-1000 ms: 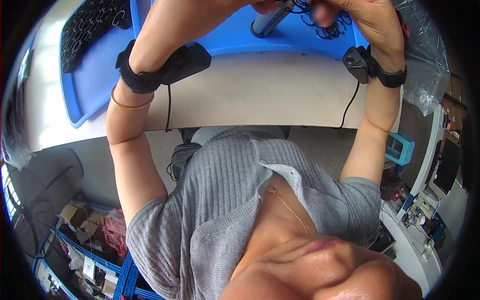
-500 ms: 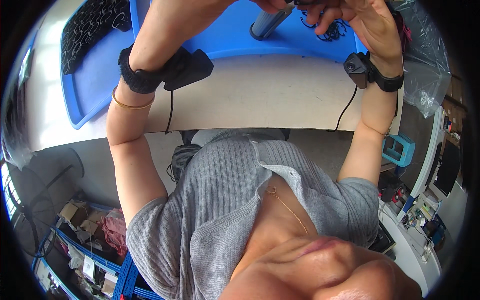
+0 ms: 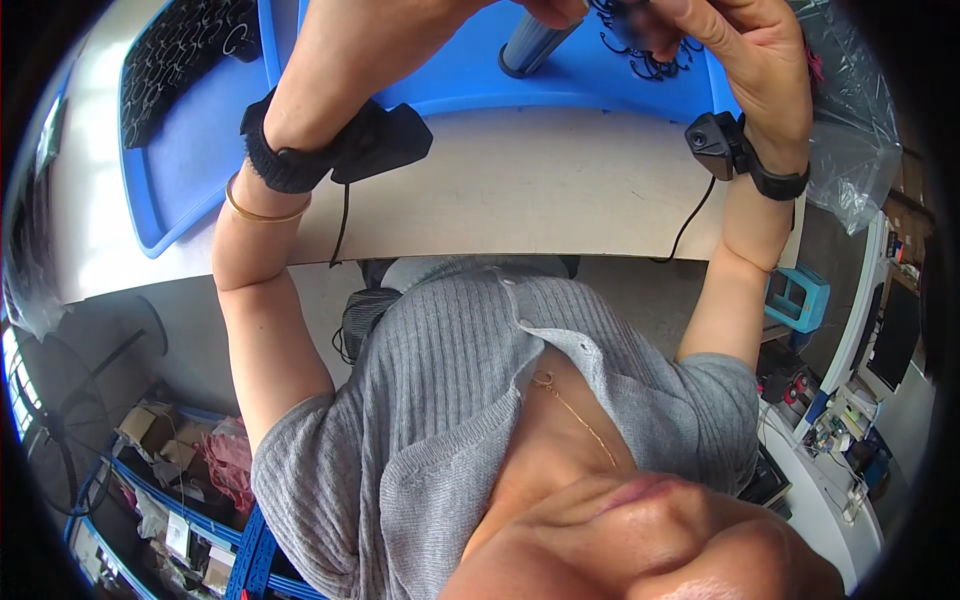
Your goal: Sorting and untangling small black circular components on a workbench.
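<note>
Left hand (image 3: 430,15), right hand (image 3: 745,45): cropped or blurred, grip undeterminable. Black rings (image 3: 655,69): blue tray (image 3: 615,95), below right fingers. Grey cylinder (image 3: 535,48): between hands. Clear plastic (image 3: 850,165): far right.

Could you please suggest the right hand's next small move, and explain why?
Perhaps the right hand should pick out one of the black pieces, since it appears close by them at the blue tray, while the left hand is near the tube. Neither grip is clear.

Blue tray (image 3: 455,88); blk pcs (image 3: 655,68); blk-rimmed grey-blue cyl. (image 3: 538,45); grey ribbed top (image 3: 440,370).
</note>
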`<act>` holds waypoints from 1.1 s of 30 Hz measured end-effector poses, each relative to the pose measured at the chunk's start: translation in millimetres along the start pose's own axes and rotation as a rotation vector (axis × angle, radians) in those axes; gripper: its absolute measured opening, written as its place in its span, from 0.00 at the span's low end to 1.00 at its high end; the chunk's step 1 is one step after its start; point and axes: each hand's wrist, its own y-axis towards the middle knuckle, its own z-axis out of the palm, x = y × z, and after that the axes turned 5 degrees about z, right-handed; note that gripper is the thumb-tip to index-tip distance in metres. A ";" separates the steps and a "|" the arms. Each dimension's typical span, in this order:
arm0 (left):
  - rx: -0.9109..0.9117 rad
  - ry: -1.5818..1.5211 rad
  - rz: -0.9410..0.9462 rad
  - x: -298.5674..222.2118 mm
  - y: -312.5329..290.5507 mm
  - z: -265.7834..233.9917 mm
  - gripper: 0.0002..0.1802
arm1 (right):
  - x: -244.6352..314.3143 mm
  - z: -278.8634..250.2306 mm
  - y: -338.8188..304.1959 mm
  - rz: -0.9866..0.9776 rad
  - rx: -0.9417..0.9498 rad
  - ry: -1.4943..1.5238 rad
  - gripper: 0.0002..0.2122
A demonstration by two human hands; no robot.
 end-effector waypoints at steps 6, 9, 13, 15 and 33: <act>0.001 0.029 0.008 -1.3 0.5 5.2 0.15 | -1.8 -0.3 0.3 -0.021 -0.023 0.056 0.10; 0.017 0.110 0.159 0.0 2.9 8.1 0.18 | -2.6 -5.8 2.5 0.030 0.021 0.099 0.10; 0.070 0.164 0.189 9.8 1.2 1.3 0.20 | -8.2 -8.2 7.4 0.098 0.091 0.191 0.11; 0.077 0.144 0.204 15.3 0.1 -0.9 0.21 | -10.7 -10.0 8.0 0.119 0.109 0.207 0.11; 0.125 0.717 0.137 -9.7 2.9 3.4 0.25 | -12.5 -16.2 7.9 -0.023 -0.069 -0.112 0.13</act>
